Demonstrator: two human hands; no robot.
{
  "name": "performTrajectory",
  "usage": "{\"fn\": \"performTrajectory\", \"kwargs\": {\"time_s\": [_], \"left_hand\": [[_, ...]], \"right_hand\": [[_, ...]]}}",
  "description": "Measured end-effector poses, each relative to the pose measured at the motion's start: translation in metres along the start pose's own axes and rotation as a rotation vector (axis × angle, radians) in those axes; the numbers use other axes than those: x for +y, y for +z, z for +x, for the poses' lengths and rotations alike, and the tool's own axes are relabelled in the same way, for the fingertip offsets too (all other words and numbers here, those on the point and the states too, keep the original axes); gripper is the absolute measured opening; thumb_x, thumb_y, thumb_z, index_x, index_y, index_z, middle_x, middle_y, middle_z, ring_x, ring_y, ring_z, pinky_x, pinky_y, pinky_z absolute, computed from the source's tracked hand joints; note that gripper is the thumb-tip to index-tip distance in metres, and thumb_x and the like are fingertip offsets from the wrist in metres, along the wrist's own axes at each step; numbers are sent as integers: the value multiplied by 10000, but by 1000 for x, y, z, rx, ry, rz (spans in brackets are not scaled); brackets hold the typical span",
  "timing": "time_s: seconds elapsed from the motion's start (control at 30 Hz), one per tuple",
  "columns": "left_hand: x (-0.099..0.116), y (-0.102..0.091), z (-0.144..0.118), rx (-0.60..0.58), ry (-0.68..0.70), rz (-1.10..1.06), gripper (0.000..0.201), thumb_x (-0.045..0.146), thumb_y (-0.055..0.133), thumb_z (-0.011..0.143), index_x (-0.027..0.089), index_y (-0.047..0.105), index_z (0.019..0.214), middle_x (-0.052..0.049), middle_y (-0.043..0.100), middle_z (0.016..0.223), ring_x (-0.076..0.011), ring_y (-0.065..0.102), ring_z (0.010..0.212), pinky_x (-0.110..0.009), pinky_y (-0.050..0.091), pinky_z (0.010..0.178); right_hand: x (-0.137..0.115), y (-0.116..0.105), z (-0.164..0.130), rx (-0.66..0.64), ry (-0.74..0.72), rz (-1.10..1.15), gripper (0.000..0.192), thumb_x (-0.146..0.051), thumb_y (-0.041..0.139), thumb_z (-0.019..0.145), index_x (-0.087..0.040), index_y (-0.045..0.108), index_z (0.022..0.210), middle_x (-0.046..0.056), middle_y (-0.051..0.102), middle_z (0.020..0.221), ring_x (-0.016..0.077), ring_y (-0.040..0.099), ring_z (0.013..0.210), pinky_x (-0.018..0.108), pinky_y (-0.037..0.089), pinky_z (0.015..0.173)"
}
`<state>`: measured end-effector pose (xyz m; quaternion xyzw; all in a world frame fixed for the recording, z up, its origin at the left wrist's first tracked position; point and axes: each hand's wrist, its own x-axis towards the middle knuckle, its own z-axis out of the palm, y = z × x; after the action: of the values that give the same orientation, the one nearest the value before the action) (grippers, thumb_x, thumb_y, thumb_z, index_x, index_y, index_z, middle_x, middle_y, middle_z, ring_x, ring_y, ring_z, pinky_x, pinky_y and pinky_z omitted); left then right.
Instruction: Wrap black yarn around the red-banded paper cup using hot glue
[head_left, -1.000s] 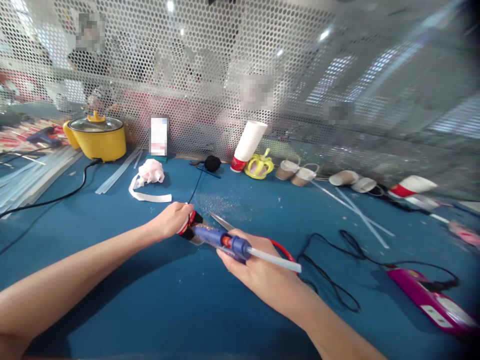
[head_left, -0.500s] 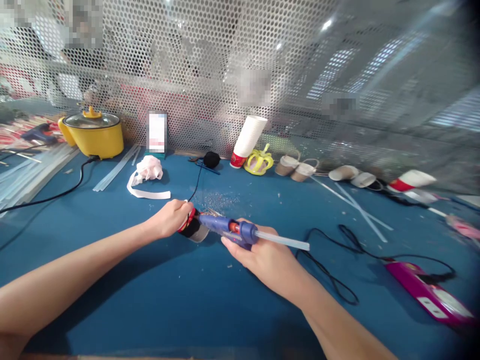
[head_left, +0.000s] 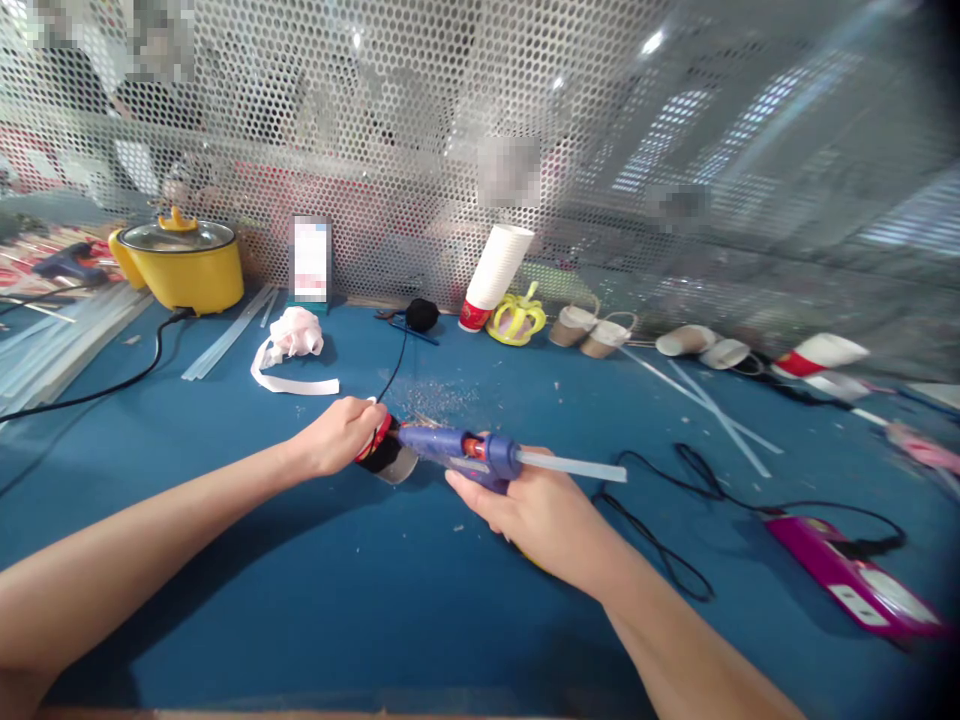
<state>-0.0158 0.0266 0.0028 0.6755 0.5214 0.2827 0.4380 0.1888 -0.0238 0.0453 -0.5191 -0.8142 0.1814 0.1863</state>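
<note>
My right hand (head_left: 529, 500) is wrapped round a blue hot glue gun (head_left: 457, 447), and a pale glue stick (head_left: 577, 466) juts from its back end. The gun's nozzle points left, at a small cup (head_left: 391, 460) with black yarn and a red band round it. My left hand (head_left: 343, 435) grips this cup from the left side, fingers closed. Whether the nozzle touches the cup cannot be made out. A black yarn strand (head_left: 394, 375) runs from near my left fingers to a black yarn ball (head_left: 421, 315) farther back.
A yellow electric pot (head_left: 184, 265), glue sticks (head_left: 82, 335), crumpled paper (head_left: 296, 335) and a phone (head_left: 310, 262) lie left. Stacked paper cups (head_left: 496, 275), a yellow pumpkin-shaped frame (head_left: 517, 318) and small brown baskets (head_left: 576, 326) line the mesh wall. A purple power strip (head_left: 847, 575) sits right.
The glue gun has tilted slightly, its rear end and my right hand shifting a little. My left hand stays on the cup. The whole view has shifted slightly.
</note>
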Motion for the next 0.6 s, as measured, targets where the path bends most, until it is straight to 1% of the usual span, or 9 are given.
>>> {"fn": "performTrajectory", "kwargs": {"time_s": [0.17, 0.37, 0.6], "left_hand": [[0, 1, 0, -3, 15, -22, 305, 388, 321, 764, 192, 334, 532, 52, 322, 502, -100, 298, 506, -253, 255, 502], [2, 0, -2, -12, -5, 4, 322, 400, 299, 768, 192, 328, 524, 44, 332, 504, -105, 309, 515, -259, 256, 509], [-1, 1, -1, -10, 22, -13, 307, 387, 305, 770, 187, 352, 542, 48, 330, 508, -103, 305, 519, -255, 265, 511]], "right_hand": [[4, 1, 4, 20, 55, 23, 227, -348, 500, 797, -204, 560, 632, -35, 523, 439, 139, 533, 454, 245, 414, 480], [5, 1, 5, -47, 162, 139, 277, -367, 485, 814, -192, 516, 601, -48, 495, 416, 108, 493, 385, 227, 402, 439], [0, -2, 5, -39, 159, 145, 259, -326, 498, 796, -191, 506, 575, -51, 486, 397, 109, 491, 380, 224, 402, 434]]}}
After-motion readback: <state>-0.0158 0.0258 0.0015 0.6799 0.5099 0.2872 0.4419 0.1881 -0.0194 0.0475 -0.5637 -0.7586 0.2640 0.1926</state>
